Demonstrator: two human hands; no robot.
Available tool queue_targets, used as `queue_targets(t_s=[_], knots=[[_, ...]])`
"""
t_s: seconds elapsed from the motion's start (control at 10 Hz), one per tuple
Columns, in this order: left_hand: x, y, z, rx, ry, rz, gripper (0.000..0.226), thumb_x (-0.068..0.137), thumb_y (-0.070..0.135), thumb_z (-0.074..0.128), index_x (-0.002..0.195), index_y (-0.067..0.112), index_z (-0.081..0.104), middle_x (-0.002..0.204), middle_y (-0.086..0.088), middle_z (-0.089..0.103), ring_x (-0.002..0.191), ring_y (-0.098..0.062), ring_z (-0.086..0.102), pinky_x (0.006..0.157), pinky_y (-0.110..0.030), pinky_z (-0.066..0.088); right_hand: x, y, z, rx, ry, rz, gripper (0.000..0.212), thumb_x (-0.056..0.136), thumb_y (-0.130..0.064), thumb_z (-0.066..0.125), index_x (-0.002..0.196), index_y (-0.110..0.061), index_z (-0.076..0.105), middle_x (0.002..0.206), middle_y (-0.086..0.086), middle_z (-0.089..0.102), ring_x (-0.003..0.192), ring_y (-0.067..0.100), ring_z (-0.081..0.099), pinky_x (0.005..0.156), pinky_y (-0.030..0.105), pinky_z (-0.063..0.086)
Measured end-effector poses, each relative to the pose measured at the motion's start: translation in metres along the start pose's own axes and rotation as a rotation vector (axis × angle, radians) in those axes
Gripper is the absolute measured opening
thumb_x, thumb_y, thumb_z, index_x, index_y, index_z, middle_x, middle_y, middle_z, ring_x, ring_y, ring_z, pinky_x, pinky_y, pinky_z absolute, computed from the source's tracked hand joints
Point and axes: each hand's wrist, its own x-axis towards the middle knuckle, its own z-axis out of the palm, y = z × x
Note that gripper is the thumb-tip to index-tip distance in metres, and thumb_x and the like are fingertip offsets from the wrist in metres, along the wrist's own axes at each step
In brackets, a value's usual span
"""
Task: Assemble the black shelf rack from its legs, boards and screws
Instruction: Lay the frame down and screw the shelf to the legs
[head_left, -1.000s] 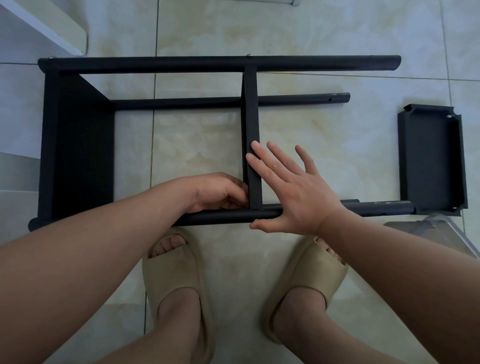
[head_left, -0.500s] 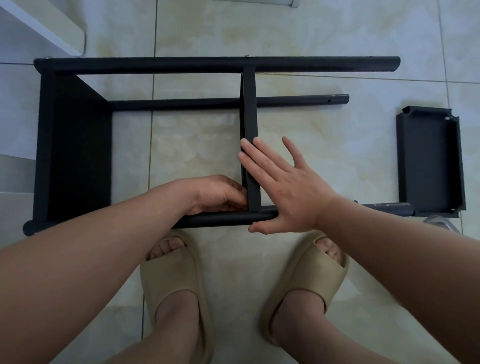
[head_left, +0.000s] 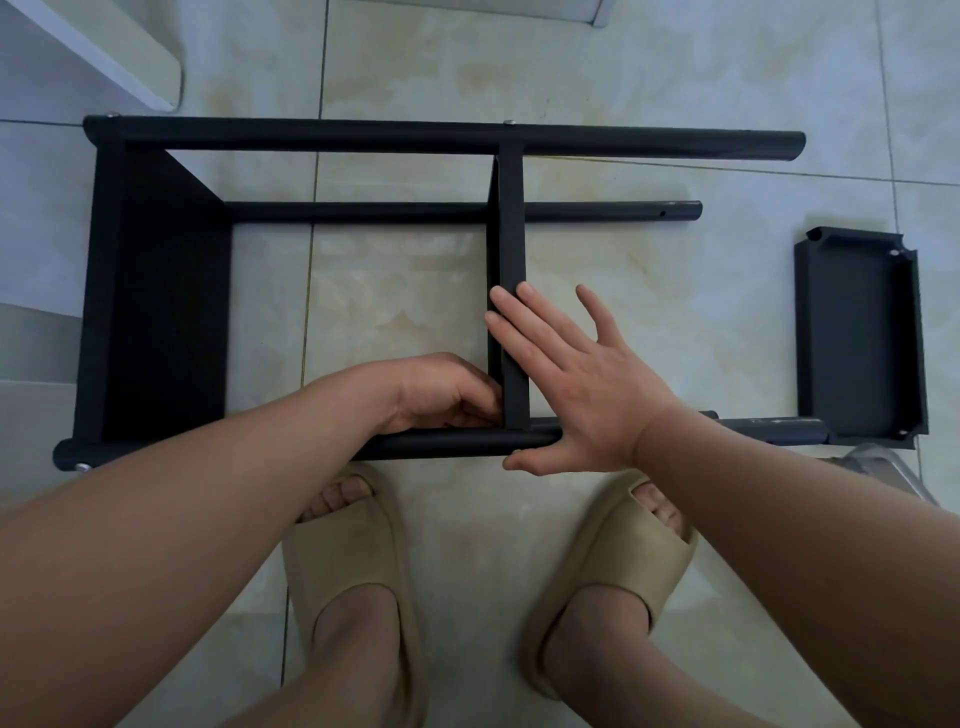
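Rack (head_left: 156, 312) on its side on the tiled floor (head_left: 623, 78), two boards fixed between its legs. Right hand (head_left: 582, 384) lies flat, fingers straight and spread, pressing the side of the middle board (head_left: 511, 234), palm over the near leg (head_left: 441, 444). Left hand (head_left: 441, 395) is tucked into the corner where that board meets the near leg, fingers curled; whether they pinch anything, I cannot tell. Hands sit close, one either side of the board. A loose board (head_left: 857, 338) lies to the right, at the leg's end.
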Motion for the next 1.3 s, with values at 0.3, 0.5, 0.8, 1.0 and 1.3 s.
queue_targets(t_s=[0.3, 0.5, 0.8, 1.0, 1.3], knots=[[0.0021, -0.0021, -0.0011, 0.055, 0.054, -0.003, 0.017, 0.091, -0.002, 0.058, 0.089, 0.007, 0.072, 0.089, -0.011, 0.073, 0.079, -0.018, 0.071, 0.077, -0.025, 0.056, -0.0004, -0.0007, 0.0000, -0.004, 0.002, 0.006, 0.121, 0.075, -0.091, 0.037, 0.163, -0.011, 0.011, 0.171, 0.005, 0.002, 0.158, 0.022, 0.000, 0.122, 0.062, 0.011], [0.0015, -0.0012, -0.0009, -0.004, 0.001, -0.017, 0.039, 0.090, -0.005, 0.053, 0.067, 0.016, 0.077, 0.073, -0.004, 0.071, 0.068, -0.014, 0.069, 0.066, -0.023, 0.053, -0.0001, -0.0011, -0.0006, -0.007, -0.001, 0.006, 0.120, 0.075, -0.090, 0.037, 0.163, -0.011, 0.012, 0.171, 0.005, 0.002, 0.158, 0.022, 0.000, 0.122, 0.062, 0.012], [0.0008, -0.0010, -0.0003, 0.080, 0.074, -0.009, 0.015, 0.092, -0.002, 0.057, 0.097, 0.002, 0.070, 0.095, -0.014, 0.071, 0.083, -0.019, 0.070, 0.081, -0.025, 0.055, 0.0002, -0.0015, -0.0011, -0.005, -0.006, 0.010, 0.121, 0.075, -0.091, 0.036, 0.163, -0.012, 0.010, 0.171, 0.005, 0.001, 0.158, 0.022, 0.000, 0.122, 0.062, 0.012], [0.0001, -0.0009, -0.0016, 0.014, 0.013, -0.006, 0.044, 0.091, -0.007, 0.050, 0.065, 0.016, 0.077, 0.073, -0.004, 0.072, 0.068, -0.014, 0.070, 0.063, -0.022, 0.053, 0.0002, -0.0010, -0.0010, 0.002, 0.005, 0.009, 0.121, 0.075, -0.090, 0.038, 0.163, -0.011, 0.012, 0.171, 0.005, 0.002, 0.158, 0.022, 0.001, 0.122, 0.062, 0.013], [-0.0012, 0.0017, 0.0019, 0.083, 0.055, -0.010, 0.016, 0.092, -0.001, 0.056, 0.092, 0.006, 0.070, 0.089, -0.010, 0.072, 0.079, -0.017, 0.070, 0.072, -0.022, 0.055, 0.0001, -0.0011, -0.0005, 0.002, -0.003, 0.010, 0.120, 0.075, -0.091, 0.035, 0.163, -0.012, 0.010, 0.171, 0.004, 0.001, 0.158, 0.022, 0.000, 0.122, 0.061, 0.012]])
